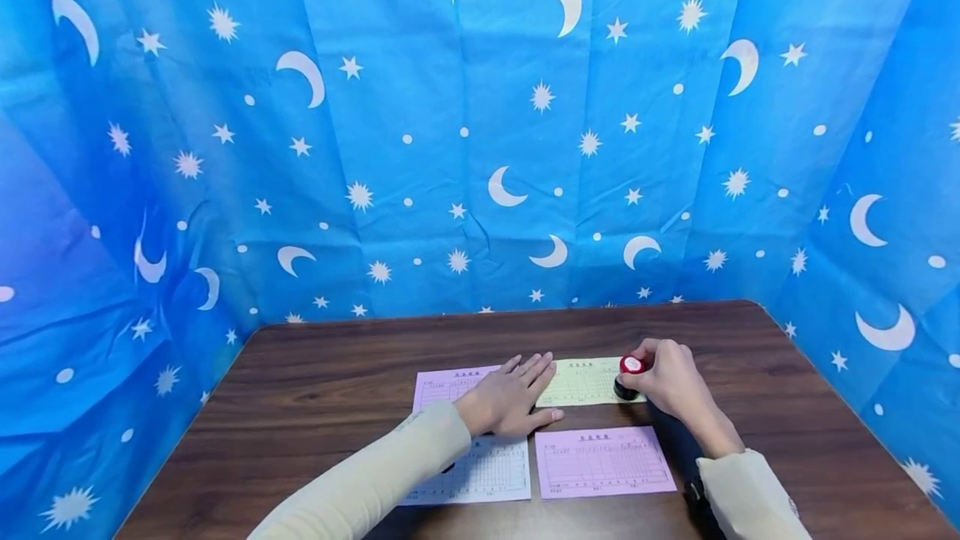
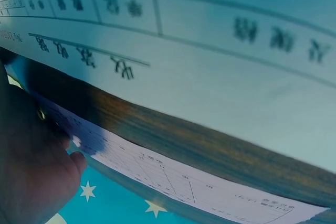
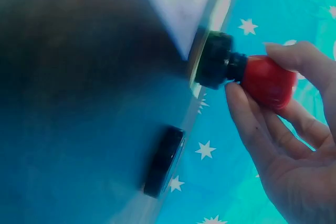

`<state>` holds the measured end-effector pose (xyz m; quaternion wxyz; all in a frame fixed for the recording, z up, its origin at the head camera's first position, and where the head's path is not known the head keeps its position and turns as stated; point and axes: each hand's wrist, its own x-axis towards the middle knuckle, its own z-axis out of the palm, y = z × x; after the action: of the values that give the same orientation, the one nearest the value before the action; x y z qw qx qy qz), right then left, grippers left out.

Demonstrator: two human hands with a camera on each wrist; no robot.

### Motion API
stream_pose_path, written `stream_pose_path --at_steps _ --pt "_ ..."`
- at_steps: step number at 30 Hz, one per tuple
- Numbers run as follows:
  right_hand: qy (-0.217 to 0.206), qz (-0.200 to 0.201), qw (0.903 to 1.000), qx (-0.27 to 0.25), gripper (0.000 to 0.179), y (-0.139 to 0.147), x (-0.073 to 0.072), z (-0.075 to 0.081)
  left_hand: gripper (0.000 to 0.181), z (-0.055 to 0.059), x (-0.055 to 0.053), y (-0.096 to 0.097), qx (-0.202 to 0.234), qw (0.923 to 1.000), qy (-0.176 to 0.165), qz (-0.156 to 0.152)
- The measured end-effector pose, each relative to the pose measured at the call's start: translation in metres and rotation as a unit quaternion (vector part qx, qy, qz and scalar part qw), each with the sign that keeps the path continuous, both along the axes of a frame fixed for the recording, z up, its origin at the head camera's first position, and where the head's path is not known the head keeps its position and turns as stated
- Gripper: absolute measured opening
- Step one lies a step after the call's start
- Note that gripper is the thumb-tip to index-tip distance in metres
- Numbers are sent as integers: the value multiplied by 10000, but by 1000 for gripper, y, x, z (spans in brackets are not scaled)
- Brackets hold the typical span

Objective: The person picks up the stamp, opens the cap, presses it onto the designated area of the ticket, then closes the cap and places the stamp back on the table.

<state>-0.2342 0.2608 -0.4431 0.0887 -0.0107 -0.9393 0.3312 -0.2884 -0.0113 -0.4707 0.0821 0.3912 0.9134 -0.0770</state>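
Note:
In the head view my right hand (image 1: 678,382) grips a self-standing stamp (image 1: 630,369) with a red knob and a black base. The right wrist view shows thumb and fingers around its red handle (image 3: 269,82), the black base (image 3: 214,59) against the right end of the yellow-green form (image 1: 581,382). My left hand (image 1: 513,398) lies flat with fingers spread, over that form's left end and the edge of a pink form (image 1: 450,382). The left wrist view shows part of this hand (image 2: 39,156) at the left, beside printed paper.
A white form (image 1: 480,473) lies under the left forearm, partly hidden. Another pink form (image 1: 603,461) lies at the front right. A round black piece (image 3: 165,161) like a lid rests on the dark wooden table (image 1: 322,407). A blue star-patterned curtain (image 1: 465,132) surrounds the table.

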Motion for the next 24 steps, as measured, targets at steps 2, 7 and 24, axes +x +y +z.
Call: stream_pose_path --at_steps 2,7,24 --pt "-33 -89 10000 31 23 -1 0 -1 86 0 -1 1 -34 10000 -11 -21" --pt "-143 -111 9997 188 23 -4 -1 2 87 2 -1 2 -103 9999 -50 -25" --pt "-394 223 9976 517 25 -4 -11 17 86 8 -4 5 -224 9995 -210 57"
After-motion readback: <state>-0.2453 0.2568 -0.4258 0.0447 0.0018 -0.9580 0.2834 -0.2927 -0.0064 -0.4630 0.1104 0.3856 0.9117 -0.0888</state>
